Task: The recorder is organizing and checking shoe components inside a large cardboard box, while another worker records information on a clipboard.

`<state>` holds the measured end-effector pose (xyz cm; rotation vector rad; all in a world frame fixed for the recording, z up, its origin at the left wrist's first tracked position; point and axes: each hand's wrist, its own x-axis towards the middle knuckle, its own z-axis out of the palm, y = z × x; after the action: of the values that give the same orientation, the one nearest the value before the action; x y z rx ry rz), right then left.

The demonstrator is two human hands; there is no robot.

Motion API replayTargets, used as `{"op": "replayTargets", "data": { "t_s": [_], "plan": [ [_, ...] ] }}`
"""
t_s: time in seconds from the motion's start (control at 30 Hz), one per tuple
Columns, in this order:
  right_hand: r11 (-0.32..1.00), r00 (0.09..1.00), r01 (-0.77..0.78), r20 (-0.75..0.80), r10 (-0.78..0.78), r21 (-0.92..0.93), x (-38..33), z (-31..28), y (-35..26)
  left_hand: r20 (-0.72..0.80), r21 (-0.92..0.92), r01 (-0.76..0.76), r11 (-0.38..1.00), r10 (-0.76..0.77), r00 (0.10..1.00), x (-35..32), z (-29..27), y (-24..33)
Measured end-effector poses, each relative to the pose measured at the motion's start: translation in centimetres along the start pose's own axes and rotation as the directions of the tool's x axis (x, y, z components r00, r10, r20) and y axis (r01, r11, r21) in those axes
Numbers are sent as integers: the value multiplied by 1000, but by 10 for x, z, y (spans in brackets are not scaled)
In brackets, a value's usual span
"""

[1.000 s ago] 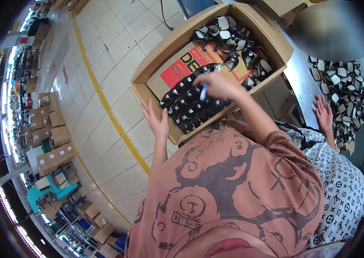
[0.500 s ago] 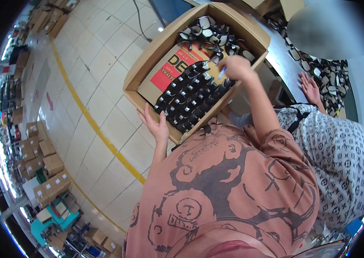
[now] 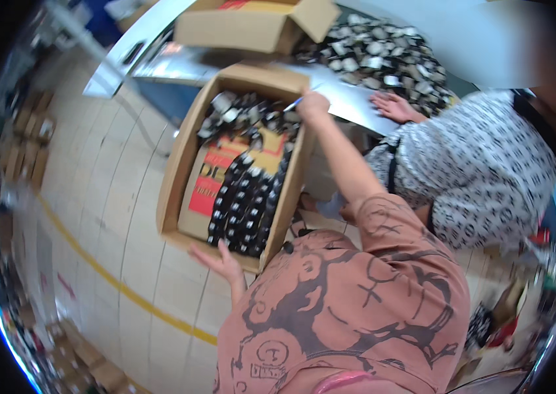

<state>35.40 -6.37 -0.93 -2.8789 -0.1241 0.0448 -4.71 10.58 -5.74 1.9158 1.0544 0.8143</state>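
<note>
An open cardboard box (image 3: 176, 190) is tilted in front of me. Along its right side run neat rows of small black pieces (image 3: 242, 210) with white squares on them. Loose black and pale pieces (image 3: 229, 108) are heaped at its far end, and a printed carton piece (image 3: 200, 187) lies inside on the left. My left hand (image 3: 225, 266) is at the near rim, fingers spread, thumb up against the edge. At the far right rim my right hand (image 3: 314, 107) is closed around a blue and white pen (image 3: 293, 104); whether it also grips the rim is unclear.
A metal-topped table (image 3: 350, 105) stands beyond, with a large pile of similar pieces (image 3: 383, 56) and another cardboard box (image 3: 232, 29). A co-worker's hand (image 3: 396, 107) rests by the pile. A yellow line (image 3: 120, 285) crosses the tiled floor.
The view has swung right, bringing more of the table and the second box in. My right hand has moved from above the pieces to the box's far right rim.
</note>
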Motion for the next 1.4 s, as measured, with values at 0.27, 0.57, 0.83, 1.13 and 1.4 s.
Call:
{"op": "replayTargets", "data": {
  "t_s": [0.27, 0.57, 0.83, 1.13, 1.4],
  "plan": [
    [998, 998, 8, -65, -4, 61, -12, -15, -3, 44, -38, 8, 999, -6, 999, 1, -3, 13],
    [998, 998, 0, -57, 3, 65, -11, -11, 0, 48, -35, 13, 999, -12, 999, -1, -5, 15],
    [904, 913, 405, -11, -407, 136, -58, -43, -71, -12, 1, -43, 999, 43, 999, 2, 3, -5],
    [243, 41, 892, 468, -883, 380, -166, 6, -244, -73, -103, -7, 995, -1, 997, 2, 5, 1],
    [317, 41, 763, 447, -894, 564, -174, -5, -194, -97, -144, -21, 989, 8, 995, 2, 1, 0]
  ]
}}
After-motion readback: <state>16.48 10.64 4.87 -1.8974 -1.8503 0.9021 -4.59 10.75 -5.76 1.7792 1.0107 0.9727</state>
